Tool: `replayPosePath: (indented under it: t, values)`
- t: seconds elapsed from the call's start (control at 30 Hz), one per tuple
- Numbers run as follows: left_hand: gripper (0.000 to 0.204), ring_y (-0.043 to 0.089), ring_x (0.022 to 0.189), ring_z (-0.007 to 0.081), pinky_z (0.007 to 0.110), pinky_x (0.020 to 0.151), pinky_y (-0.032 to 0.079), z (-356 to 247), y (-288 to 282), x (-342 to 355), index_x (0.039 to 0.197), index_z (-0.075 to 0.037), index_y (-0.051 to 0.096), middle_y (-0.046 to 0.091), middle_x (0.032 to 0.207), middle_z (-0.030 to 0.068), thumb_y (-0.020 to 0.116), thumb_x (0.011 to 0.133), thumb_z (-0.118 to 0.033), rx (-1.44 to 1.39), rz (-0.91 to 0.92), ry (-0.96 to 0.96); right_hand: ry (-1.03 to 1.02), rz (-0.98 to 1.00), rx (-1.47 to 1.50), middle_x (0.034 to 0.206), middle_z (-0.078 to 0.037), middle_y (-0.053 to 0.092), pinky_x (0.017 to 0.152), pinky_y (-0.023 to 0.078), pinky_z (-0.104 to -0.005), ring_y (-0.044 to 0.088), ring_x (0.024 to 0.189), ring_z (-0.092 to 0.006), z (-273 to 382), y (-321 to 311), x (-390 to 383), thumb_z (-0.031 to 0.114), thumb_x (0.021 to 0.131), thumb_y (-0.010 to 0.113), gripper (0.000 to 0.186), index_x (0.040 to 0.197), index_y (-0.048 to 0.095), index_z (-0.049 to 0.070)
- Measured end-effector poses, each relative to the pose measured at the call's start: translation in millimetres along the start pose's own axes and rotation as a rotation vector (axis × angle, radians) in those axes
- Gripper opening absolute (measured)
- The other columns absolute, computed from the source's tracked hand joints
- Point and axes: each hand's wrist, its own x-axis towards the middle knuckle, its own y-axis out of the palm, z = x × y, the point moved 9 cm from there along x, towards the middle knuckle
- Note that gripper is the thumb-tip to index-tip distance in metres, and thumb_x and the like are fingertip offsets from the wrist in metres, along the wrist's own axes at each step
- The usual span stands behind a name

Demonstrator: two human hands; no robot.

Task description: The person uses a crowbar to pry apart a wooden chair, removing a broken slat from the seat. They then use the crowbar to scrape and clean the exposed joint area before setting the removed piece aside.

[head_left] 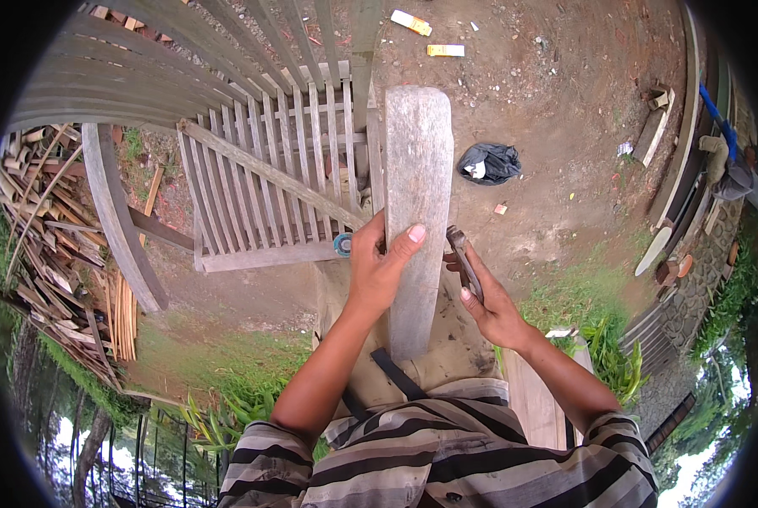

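Observation:
A long weathered grey wooden board [419, 152] with a rounded far end lies lengthwise in front of me. My left hand [381, 258] is closed around its left edge, thumb on the top face and the other fingers mostly hidden. Beside the board's right edge, my right hand [489, 300] is closed around a worn metal tool that looks like pliers [466, 261]. The tool's head is close to the board's edge; I cannot tell whether they touch. A small round blue-green object [343, 245] sits just left of my left hand.
A slatted grey wooden bench [269, 182] stands at the left, its curved leg [121, 220] farther out. Scrap wood [53, 229] is piled at the far left. A black plastic bag [491, 164] and yellow-white boxes [445, 51] lie on the dirt. A pale plank [538, 385] lies near my right forearm.

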Motion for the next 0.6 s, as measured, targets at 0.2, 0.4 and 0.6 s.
replayPosePath:
  t: [0.2, 0.4, 0.6]
  values:
    - [0.052, 0.063, 0.092, 0.0158, 0.031, 0.087, 0.049, 17, -11, -5, 0.119, 0.005, 0.068, 0.073, 0.103, 0.0094, 0.070, 0.096, -0.041, -0.005, -0.038, -0.082, -0.107, -0.271, 0.018, 0.154, -0.028, 0.039, 0.119, 0.033, -0.0499, 0.042, 0.141, -0.0493, -32, 27, 1, 0.010, 0.101, 0.057, 0.079, 0.167, 0.014, 0.007]
    - [0.066, 0.069, 0.096, 0.0303, 0.044, 0.091, 0.052, -2, 1, -5, 0.107, 0.008, 0.066, 0.071, 0.101, 0.0233, 0.062, 0.092, -0.056, 0.049, -0.064, -0.055, -0.466, -0.476, 0.066, 0.154, -0.024, 0.039, 0.116, 0.037, -0.0579, 0.045, 0.138, -0.0493, -33, 41, 25, -0.010, 0.073, 0.070, 0.108, 0.166, 0.023, 0.017]
    - [0.068, 0.065, 0.103, 0.0363, 0.057, 0.107, 0.045, -1, 1, -3, 0.107, 0.006, 0.061, 0.065, 0.100, 0.0214, 0.054, 0.095, -0.061, 0.116, -0.004, -0.021, -0.563, -0.577, 0.089, 0.153, -0.025, 0.040, 0.115, 0.034, -0.0669, 0.045, 0.139, -0.0504, -39, 46, 39, -0.010, 0.068, 0.072, 0.108, 0.162, 0.029, 0.021]
